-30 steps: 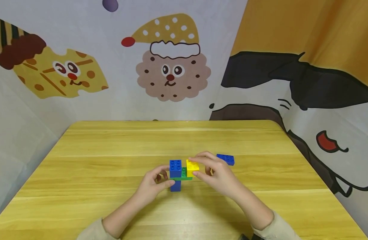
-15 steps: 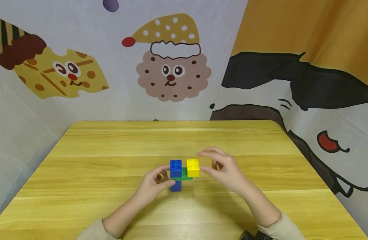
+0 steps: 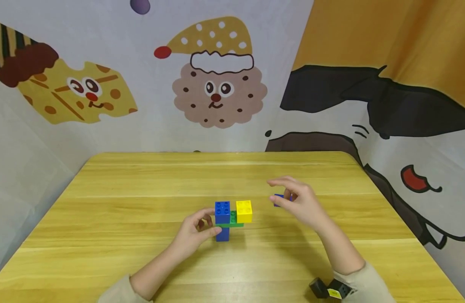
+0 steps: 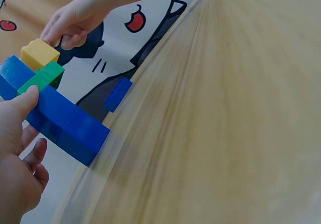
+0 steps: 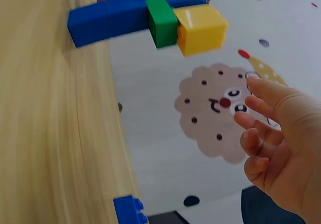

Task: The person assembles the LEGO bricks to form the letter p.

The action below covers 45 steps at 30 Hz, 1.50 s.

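A small tower stands on the table: two blue bricks (image 5: 111, 19) at its base, a thin green brick (image 4: 42, 78) across them, and a blue brick (image 3: 222, 211) and a yellow brick (image 3: 244, 211) side by side on top. The yellow brick's end overhangs. My left hand (image 3: 194, 231) holds the tower at the level of the green brick, its thumb on the near side. Fingers apart and loosely bent, my right hand (image 3: 298, 202) hovers by a loose blue brick (image 3: 278, 202), partly hiding it in the head view. Nothing is between its fingers.
The wooden table (image 3: 141, 181) ends at a printed cloth backdrop (image 3: 149, 130). A black device (image 3: 327, 289) sits at the right sleeve's cuff. In the right wrist view, the loose blue brick (image 5: 129, 210) lies near the lower edge.
My right hand has let go of the yellow brick and moved right and away, toward the loose blue brick. The left hand keeps its hold on the tower.
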Motion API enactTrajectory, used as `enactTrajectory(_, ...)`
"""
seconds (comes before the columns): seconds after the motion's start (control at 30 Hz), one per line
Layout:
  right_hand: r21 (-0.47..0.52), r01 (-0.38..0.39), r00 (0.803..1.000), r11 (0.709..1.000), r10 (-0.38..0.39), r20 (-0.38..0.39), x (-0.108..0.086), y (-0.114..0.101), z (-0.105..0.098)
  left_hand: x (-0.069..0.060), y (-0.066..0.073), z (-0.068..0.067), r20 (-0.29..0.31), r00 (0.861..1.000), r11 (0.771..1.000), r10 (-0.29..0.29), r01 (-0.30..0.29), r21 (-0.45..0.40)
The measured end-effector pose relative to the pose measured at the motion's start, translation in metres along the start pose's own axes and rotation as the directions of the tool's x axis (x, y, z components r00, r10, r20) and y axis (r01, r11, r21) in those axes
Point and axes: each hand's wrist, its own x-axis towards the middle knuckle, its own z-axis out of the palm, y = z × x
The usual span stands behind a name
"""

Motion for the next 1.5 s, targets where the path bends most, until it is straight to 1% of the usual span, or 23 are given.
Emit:
enactTrajectory(0.2,-0.036,-0.088,0.995,0.995,0.09,0.047,-0.001,0.041,-0.007,0.0,0.002,0.0,-0.011,1.0,1.0,-0.003,0.003,-0.016)
enactTrajectory(0.27,-0.044,-0.113,0.991,0.993,0.116,0.063,-0.001,0.048,-0.009,0.0,0.002,0.0,-0.011,1.0,1.0,-0.003,0.003,-0.017)
enactTrajectory(0.43,-0.052,-0.166,0.982,0.985,0.169,0.079,0.0,0.059,-0.015,0.0,0.002,0.0,-0.014,1.0,1.0,-0.012,0.011,-0.021)
enactTrajectory(0.63,-0.063,-0.204,0.974,0.977,0.209,0.084,-0.001,0.071,-0.018,0.0,0.003,0.0,-0.018,1.0,1.0,-0.013,0.013,-0.011)
enactTrajectory(0.8,-0.061,-0.218,0.971,0.974,0.223,0.087,-0.003,0.082,-0.02,0.0,0.002,0.0,-0.013,1.0,1.0,-0.006,0.005,-0.018)
enactTrajectory(0.93,-0.08,-0.228,0.969,0.97,0.234,0.082,-0.005,0.09,-0.021,0.0,0.002,0.0,-0.008,1.0,1.0,0.0,0.0,-0.023)
enactTrajectory(1.17,-0.109,-0.264,0.958,0.958,0.274,0.089,-0.008,0.103,-0.023,0.0,0.0,0.0,-0.005,1.0,1.0,0.009,-0.009,-0.001)
enactTrajectory(1.37,-0.116,-0.284,0.948,0.952,0.296,0.112,-0.011,0.115,-0.022,0.0,-0.001,0.0,-0.006,1.0,1.0,-0.004,0.004,0.005)
enactTrajectory(1.5,-0.115,-0.303,0.938,0.946,0.317,0.139,-0.013,0.123,-0.022,0.0,-0.001,0.0,-0.002,1.0,1.0,-0.006,0.006,0.004)
